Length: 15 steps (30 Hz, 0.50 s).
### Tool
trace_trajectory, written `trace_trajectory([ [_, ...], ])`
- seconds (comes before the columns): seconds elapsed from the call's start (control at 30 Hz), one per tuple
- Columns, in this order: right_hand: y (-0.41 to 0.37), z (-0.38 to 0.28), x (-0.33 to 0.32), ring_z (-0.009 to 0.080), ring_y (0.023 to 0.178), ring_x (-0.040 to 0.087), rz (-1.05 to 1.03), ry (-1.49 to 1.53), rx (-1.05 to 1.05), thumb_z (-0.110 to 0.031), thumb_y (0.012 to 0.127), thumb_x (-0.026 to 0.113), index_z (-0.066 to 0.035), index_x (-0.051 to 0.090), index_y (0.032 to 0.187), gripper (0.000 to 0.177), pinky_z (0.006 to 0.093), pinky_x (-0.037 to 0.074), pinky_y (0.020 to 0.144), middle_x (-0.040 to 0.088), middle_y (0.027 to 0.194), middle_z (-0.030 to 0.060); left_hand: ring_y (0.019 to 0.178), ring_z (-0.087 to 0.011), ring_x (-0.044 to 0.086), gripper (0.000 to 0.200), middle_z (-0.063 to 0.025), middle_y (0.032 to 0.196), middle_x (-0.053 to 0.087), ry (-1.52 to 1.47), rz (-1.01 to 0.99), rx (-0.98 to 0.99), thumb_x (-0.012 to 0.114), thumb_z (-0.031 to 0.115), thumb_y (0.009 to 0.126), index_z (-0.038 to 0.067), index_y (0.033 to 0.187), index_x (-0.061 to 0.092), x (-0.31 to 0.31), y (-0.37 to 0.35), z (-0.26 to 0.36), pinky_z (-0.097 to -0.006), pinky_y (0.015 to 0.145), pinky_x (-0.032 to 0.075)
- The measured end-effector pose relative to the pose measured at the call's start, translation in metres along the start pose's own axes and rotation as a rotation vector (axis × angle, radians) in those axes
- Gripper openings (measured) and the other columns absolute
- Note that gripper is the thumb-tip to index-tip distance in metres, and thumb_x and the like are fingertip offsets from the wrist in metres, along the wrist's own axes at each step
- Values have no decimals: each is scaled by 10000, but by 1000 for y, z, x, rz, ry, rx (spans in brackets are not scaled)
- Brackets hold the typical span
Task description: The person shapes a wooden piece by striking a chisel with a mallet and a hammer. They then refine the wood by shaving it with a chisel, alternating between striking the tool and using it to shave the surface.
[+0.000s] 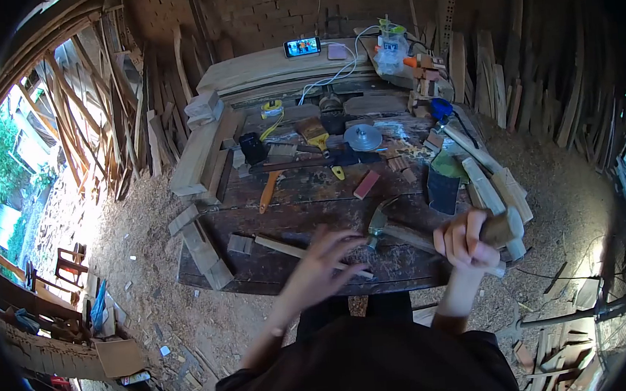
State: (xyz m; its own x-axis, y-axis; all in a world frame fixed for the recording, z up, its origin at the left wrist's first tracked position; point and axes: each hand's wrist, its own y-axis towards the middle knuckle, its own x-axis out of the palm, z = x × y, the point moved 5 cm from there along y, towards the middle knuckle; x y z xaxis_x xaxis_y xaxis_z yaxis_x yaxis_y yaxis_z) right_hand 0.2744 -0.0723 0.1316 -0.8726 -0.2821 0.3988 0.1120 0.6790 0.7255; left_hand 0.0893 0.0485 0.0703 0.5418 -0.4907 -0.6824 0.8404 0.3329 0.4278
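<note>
My right hand [469, 240] is wrapped round the wooden handle of a claw hammer [409, 237]. The hammer's metal head points left over the front of the dark wooden table [305, 192], and the thick handle end sticks out past my fist. Fingers apart, my left hand [324, 265] hovers over a thin wooden strip [282, 249] and covers part of it. The hammer head is just right of my left fingertips. A small wood block [240, 244] lies beyond the strip's left end.
An orange-handled tool [269, 191], a reddish block [366, 185], a brush [314, 135] and a round metal lid [364, 138] lie farther back. Timber pieces [206, 252] line the left edge. A lit phone [302, 47] stands at the back.
</note>
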Motion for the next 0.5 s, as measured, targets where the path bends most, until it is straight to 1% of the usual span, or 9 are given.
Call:
trace_trajectory([
  [0.03,-6,-6,0,129,389,470,-1,-42,33,-69,764,644,-81,450,686,210,306,344,477,496,494,27,1166,-280,522,418,-118,1242,528,128,-42,-27,675,237,838,73,1209,573,-14,-11,-15,-497,1095,289],
  [0.07,-9,-10,3,145,393,489,-5,-102,52,-34,743,651,-65,470,670,197,316,368,488,516,504,48,1179,-279,516,419,-114,1234,533,222,-63,-33,665,231,843,79,1220,563,-24,-20,-28,-515,1117,224],
  [0.1,-12,-13,6,152,392,482,22,-166,78,-41,728,666,-69,467,647,217,325,370,486,507,501,44,1192,-277,510,419,-109,1226,538,315,-87,-43,655,225,848,86,1230,553,-31,-30,-40,-532,1139,158],
  [0.13,-15,-15,9,155,390,480,43,-211,86,-48,720,679,-70,467,638,228,330,372,486,504,500,44,1192,-277,510,419,-109,1226,538,309,-91,-51,655,225,848,86,1230,553,-37,-36,-50,-532,1139,158],
  [0.2,-18,-13,11,158,388,479,67,-249,114,-54,712,692,-71,467,630,240,334,374,485,502,499,44,1131,-281,545,369,-110,1164,569,412,-163,53,641,207,846,80,1187,581,-41,-43,-59,-496,1091,282],
  [0.23,-19,-10,13,159,393,479,95,-257,98,-56,700,701,-71,470,624,244,335,374,485,503,500,45,1131,-281,545,369,-110,1164,569,401,-166,39,641,207,846,80,1187,581,-40,-48,-60,-496,1091,282],
  [0.3,-19,-6,16,159,398,480,124,-265,99,-57,689,710,-71,472,619,248,336,373,485,503,501,46,1061,-287,562,389,-100,1132,580,360,-127,-72,644,150,817,53,1186,567,-37,-55,-65,-422,1003,385],
  [0.33,-17,-5,17,160,406,485,133,-282,89,-56,687,711,-71,475,623,244,336,372,485,504,504,47,999,-285,575,343,-83,1083,588,398,-58,-59,660,134,798,64,1127,597,-40,-53,-57,-393,894,431],
  [0.5,-11,-5,18,154,421,481,209,-355,146,-39,701,694,-65,475,648,227,344,376,504,503,519,53,920,-287,573,269,-83,1003,556,399,57,-115,690,144,772,51,1015,620,-56,-45,-41,-397,801,461],
])
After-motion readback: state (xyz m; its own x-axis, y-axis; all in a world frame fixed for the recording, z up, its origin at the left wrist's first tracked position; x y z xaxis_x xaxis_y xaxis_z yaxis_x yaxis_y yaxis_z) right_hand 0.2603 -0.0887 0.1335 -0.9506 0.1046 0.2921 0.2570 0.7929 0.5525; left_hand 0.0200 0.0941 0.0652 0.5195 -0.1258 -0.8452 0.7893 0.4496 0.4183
